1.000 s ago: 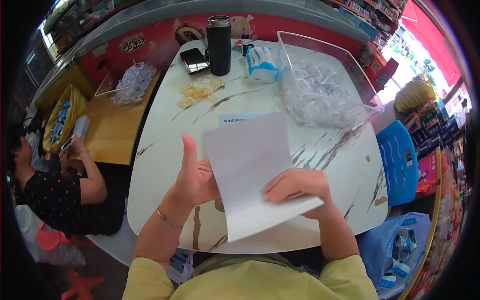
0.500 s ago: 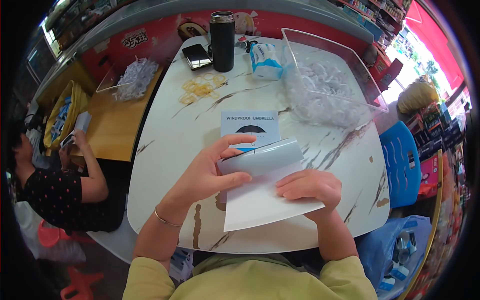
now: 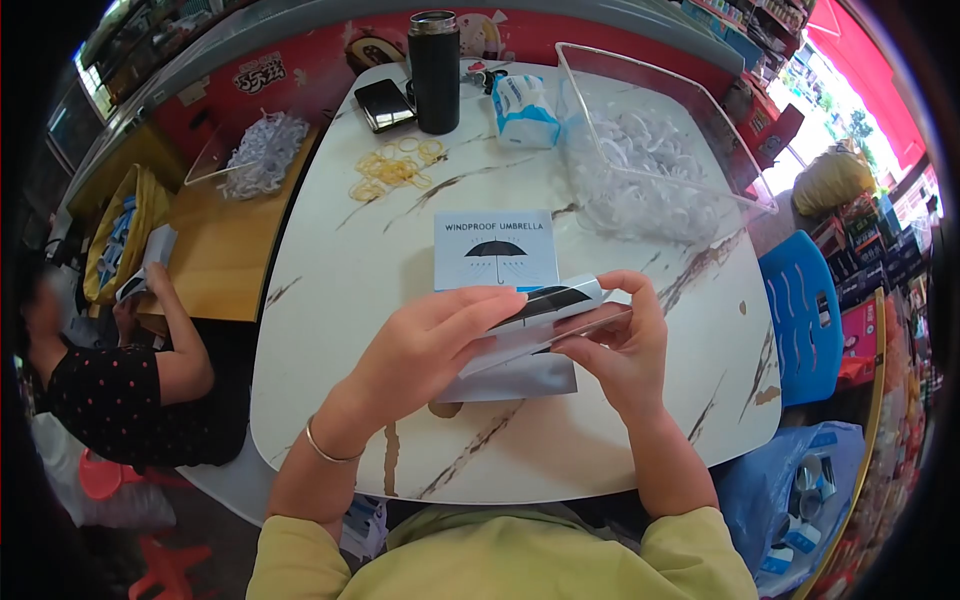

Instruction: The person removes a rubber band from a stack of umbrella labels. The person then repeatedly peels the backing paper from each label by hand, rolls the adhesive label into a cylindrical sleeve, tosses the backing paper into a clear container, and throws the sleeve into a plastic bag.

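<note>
A partly rolled printed sheet (image 3: 545,306) is held between my two hands above the table, its dark umbrella picture showing on the outer curve. My left hand (image 3: 425,345) presses on its left part with fingers together. My right hand (image 3: 625,345) pinches the right end between thumb and fingers. Behind them a sheet reading "WINDPROOF UMBRELLA" (image 3: 495,235) lies flat on the marbled table (image 3: 330,330). Under my hands is the lower part of a pale sheet (image 3: 520,382).
A phone (image 3: 384,104), a black bottle (image 3: 434,75), yellow rubber bands (image 3: 395,170), a blue-white packet (image 3: 524,112) and a clear bin (image 3: 665,180) of white rings stand farther back. At left a person (image 3: 130,390) holds a folded sheet. A blue chair (image 3: 802,320) is at right.
The sheet, earlier spread with its white side up, is now curled into a partial roll. My right hand has moved up to its right end, and the umbrella sheet behind is more exposed.
</note>
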The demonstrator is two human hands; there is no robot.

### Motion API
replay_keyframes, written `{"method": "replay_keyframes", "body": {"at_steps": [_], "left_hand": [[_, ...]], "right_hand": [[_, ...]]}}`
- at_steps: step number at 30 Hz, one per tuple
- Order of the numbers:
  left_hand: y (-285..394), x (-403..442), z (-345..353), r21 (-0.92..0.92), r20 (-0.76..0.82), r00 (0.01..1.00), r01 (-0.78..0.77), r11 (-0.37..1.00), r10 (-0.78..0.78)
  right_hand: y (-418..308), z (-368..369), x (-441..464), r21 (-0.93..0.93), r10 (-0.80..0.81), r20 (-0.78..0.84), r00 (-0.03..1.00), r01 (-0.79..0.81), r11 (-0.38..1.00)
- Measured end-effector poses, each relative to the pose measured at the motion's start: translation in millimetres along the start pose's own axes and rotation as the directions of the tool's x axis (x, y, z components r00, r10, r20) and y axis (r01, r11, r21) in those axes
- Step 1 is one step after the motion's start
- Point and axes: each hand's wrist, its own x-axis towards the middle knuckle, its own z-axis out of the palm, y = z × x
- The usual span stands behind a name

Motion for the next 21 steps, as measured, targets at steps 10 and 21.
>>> {"method": "replay_keyframes", "body": {"at_steps": [10, 21], "left_hand": [[-3.9, -0.2, -2.3, 0.012, 0.008, 0.996, -0.086, 0.996, 0.086], [-9.8, -6.5, -1.9, -0.401, -0.259, 0.902, 0.224, 0.888, -0.345]], "right_hand": [[-2.6, -3.6, 11.7, 0.230, 0.154, 0.118, 0.981, -0.178, 0.957], [9.1, -13.7, 9.7, 0.157, 0.027, -0.018, 0.999, -0.023, 0.987]]}}
